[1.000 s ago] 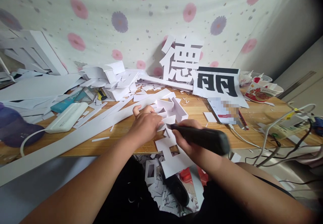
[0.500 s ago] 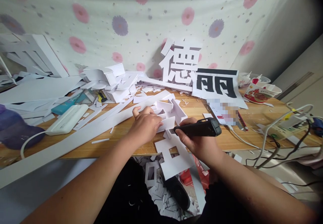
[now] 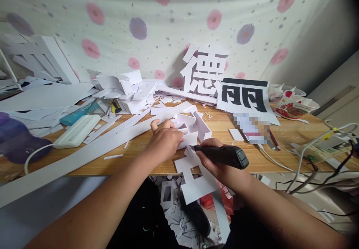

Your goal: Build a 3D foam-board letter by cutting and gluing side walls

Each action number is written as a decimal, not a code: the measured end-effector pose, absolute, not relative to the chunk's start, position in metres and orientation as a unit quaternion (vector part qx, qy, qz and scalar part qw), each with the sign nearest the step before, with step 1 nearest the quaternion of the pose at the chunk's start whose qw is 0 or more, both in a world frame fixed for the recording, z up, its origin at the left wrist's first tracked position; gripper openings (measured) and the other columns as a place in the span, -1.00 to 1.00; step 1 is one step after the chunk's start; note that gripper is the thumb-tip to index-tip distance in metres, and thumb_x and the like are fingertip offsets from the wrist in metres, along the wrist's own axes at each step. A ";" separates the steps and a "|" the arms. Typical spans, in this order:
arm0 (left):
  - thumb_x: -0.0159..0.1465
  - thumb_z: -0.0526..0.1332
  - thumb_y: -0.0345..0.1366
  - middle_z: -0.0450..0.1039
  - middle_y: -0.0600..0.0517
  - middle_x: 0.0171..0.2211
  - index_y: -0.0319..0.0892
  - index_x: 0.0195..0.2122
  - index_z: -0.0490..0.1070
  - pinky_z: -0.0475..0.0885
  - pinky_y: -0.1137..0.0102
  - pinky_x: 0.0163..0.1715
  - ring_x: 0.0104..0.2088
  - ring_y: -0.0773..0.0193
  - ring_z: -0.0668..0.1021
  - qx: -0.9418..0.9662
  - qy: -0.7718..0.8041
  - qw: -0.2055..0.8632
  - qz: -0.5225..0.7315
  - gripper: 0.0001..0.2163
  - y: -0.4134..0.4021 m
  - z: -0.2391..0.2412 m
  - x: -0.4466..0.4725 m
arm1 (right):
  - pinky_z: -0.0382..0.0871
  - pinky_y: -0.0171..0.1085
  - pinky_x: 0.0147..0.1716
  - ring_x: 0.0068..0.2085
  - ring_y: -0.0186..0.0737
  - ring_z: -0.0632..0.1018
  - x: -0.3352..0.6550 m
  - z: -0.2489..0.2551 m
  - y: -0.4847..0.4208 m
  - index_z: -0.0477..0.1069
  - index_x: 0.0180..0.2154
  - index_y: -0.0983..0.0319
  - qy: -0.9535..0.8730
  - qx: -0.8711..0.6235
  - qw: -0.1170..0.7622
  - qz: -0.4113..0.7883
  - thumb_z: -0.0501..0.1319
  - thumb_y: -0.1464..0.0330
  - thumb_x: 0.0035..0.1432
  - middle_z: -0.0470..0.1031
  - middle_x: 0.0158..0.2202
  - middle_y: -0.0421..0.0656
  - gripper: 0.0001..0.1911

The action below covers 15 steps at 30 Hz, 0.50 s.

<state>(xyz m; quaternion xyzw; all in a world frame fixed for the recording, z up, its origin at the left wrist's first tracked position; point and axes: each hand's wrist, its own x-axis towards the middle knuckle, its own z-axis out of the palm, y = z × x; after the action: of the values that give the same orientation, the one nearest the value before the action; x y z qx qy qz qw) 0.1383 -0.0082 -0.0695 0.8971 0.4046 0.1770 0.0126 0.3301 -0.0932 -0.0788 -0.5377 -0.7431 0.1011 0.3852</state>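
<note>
left hand (image 3: 165,141) presses flat on white foam character (image 3: 190,155); right hand (image 3: 213,159) clenched around black tool (image 3: 224,154), tip at character.

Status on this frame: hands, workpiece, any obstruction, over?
Left hand on white cut-out, grip unclear. Right hand shut on black tool, tip at cut-out. Long paper strip beside left hand, apart from tool.

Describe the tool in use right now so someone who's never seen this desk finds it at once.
Go to the middle of the near edge of the wooden table, where both hands meet. The right hand grips a black handheld tool, its tip against the white board letter that the left hand holds. It is the only dark, thick-bodied thing among the white offcuts there.
</note>
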 end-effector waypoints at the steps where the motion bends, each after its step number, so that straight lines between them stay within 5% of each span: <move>1: 0.26 0.18 -0.39 0.47 0.04 -0.42 -0.14 -0.48 0.44 -0.09 -0.10 0.04 -0.13 0.14 0.38 0.897 0.404 0.014 0.178 -0.84 -0.008 -0.070 0.138 | 0.43 -0.26 -0.48 -0.48 -0.18 0.57 0.330 -0.079 -0.093 0.36 -0.25 0.20 -0.744 -0.537 0.384 0.102 0.18 0.18 0.18 0.55 -0.46 -0.15 -0.78; 15: 0.27 0.13 -0.40 0.41 0.04 -0.45 -0.15 -0.52 0.42 -0.07 -0.09 0.04 -0.13 0.10 0.37 0.900 0.396 0.036 0.178 -0.78 -0.007 -0.067 0.138 | 0.47 -0.26 -0.45 -0.45 -0.20 0.59 0.328 -0.071 -0.106 0.38 -0.23 0.17 -0.747 -0.488 0.452 -0.008 0.21 0.26 0.20 0.56 -0.43 -0.17 -0.86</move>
<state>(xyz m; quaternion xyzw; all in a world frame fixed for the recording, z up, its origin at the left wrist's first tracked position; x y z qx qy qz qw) 0.1382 -0.0066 -0.0670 0.9003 0.3957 0.1776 0.0365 0.3276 -0.1056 -0.0707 -0.4875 -0.7471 -0.0084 0.4518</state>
